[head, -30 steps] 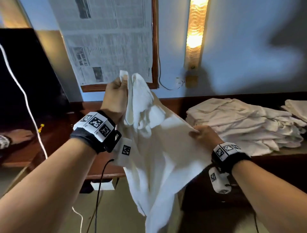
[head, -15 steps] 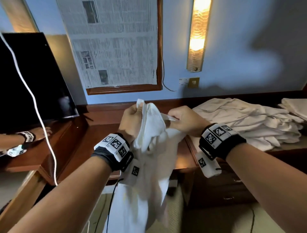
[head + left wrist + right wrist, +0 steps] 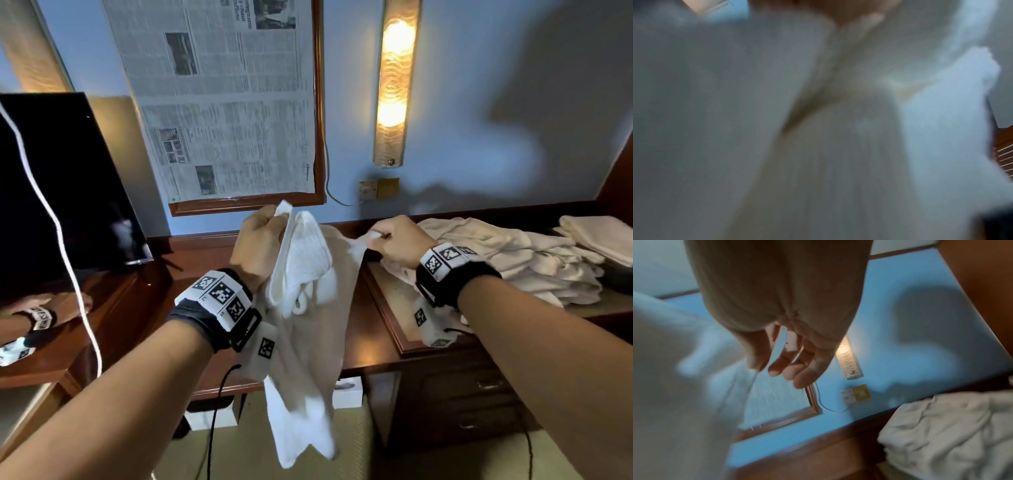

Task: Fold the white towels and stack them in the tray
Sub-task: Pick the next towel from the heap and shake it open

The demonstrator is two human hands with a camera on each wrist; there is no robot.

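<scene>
A white towel [image 3: 305,342] hangs in front of me over the edge of the wooden desk [image 3: 373,356]. My left hand [image 3: 270,222] grips its bunched top corner at chest height. My right hand [image 3: 376,236] pinches another part of the top edge, a short way to the right, so the cloth stretches between them. The left wrist view is filled by the blurred towel [image 3: 818,129]. In the right wrist view my curled fingers [image 3: 789,366] show beside the towel [image 3: 674,386]. A loose pile of white towels [image 3: 513,263] lies on the desk to the right. No tray is clearly visible.
A folded stack [image 3: 603,236] sits at the far right behind the pile. A black screen [image 3: 61,192] and a white cable [image 3: 68,274] are to the left. Drawers [image 3: 472,394] stand under the desk, and white boxes [image 3: 346,390] lie on the floor.
My right hand left the towel's lower side, rose to the top edge beside my left hand, then pulled away to the right. The towel's top edge now spreads between both hands.
</scene>
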